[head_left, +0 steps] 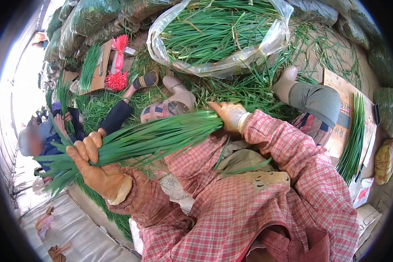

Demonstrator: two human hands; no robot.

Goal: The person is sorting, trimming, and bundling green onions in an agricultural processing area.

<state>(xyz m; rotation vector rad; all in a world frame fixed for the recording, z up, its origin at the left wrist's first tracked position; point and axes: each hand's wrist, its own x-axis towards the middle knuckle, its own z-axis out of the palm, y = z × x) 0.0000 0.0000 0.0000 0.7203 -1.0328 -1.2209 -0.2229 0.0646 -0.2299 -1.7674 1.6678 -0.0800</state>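
Observation:
A long bunch of green chives [161, 134] stretches across my lap between both hands. My left hand [94, 170], in a tan glove, is closed round the leafy end, and loose tips fan out beyond it to the left. At the other end, my right hand [231, 115], in a pale, worn glove, grips the stems near their cut ends. The right fingertips are partly hidden. A few stray leaves [244, 169] hang over my checked clothing.
Ahead stands a large clear plastic bag [155, 41] heaped with chives. Red ties [119, 61] lie by a cardboard piece [101, 65] at the back left. On the right, chives [356, 135] rest on cardboard [334, 87]. Another person [52, 131] sits at the left. Filled sacks [85, 24] line the back.

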